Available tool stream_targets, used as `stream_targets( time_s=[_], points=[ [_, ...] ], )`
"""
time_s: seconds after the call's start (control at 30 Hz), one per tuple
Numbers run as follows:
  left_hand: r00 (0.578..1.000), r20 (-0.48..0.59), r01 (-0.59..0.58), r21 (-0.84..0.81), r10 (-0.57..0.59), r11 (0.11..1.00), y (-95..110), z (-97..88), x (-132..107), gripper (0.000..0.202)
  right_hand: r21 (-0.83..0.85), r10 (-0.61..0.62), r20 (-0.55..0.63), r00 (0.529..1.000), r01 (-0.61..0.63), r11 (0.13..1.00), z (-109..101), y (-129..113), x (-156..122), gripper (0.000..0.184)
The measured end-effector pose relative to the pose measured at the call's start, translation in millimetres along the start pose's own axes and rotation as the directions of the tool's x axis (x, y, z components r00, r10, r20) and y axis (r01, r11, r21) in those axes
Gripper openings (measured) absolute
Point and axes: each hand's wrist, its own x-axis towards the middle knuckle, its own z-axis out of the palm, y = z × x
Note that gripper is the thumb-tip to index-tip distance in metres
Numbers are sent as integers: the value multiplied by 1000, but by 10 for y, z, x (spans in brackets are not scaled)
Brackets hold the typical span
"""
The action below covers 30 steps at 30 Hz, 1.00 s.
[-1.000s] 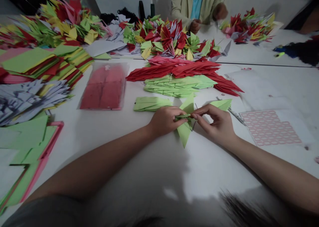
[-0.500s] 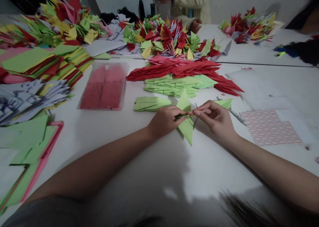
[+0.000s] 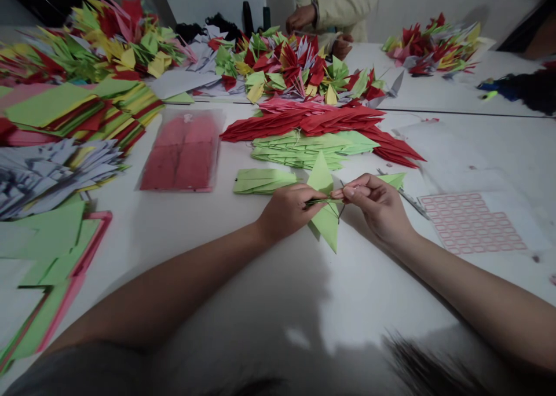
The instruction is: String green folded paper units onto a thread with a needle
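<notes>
Your left hand [image 3: 286, 213] and right hand [image 3: 376, 204] are close together, both pinching the green origami crane [image 3: 325, 179] over the white table [image 3: 278, 286]. A sheet of pink-outlined labels [image 3: 471, 222] lies past your right hand, a bagged red paper stack [image 3: 182, 151] past your left, and a co-worker's sleeve [image 3: 343, 8] shows across the table.

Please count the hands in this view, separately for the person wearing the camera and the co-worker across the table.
Camera wearer, holding the green paper crane: left hand, right hand: 2
Co-worker: upper hand, lower hand: 2
Total: 4
</notes>
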Motion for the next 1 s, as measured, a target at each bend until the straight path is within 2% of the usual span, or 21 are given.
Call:
stream_targets(
  time_s=[0.13,0.23,0.33,0.43,0.53,0.73,0.8,0.87,1.0],
  points=[
    [1000,12,16,0,-16,1000,-2,1,-6,8,-12,7,-13,1000,-7,1000,6,1,-3,15],
    [999,22,48,-2,-48,999,-18,7,-8,4,-28,-42,-52,998,41,999,11,1,0,14],
    [991,35,126,3,-126,992,-40,3,5,22,-59,-151,-130,980,144,988,-17,5,25,13],
    [964,55,261,-11,-260,965,-46,-23,36,40,-161,-252,-164,954,226,961,-69,14,63,15],
    [934,77,354,-73,-348,932,-25,-58,72,47,-272,-306,-152,940,258,927,-97,23,79,19],
    [915,144,399,-184,-377,898,20,-89,87,46,-328,-298,-48,954,266,906,-75,22,35,22],
    [903,172,427,-233,-395,874,11,-83,75,44,-446,-297,-10,955,262,856,-90,24,36,22],
    [896,173,444,-284,-410,850,-10,-67,65,39,-601,-324,46,945,286,747,-124,39,57,21],
    [902,35,413,-355,-430,838,-58,-32,58,31,-791,-376,213,902,385,476,-226,103,124,22]
  ],
)
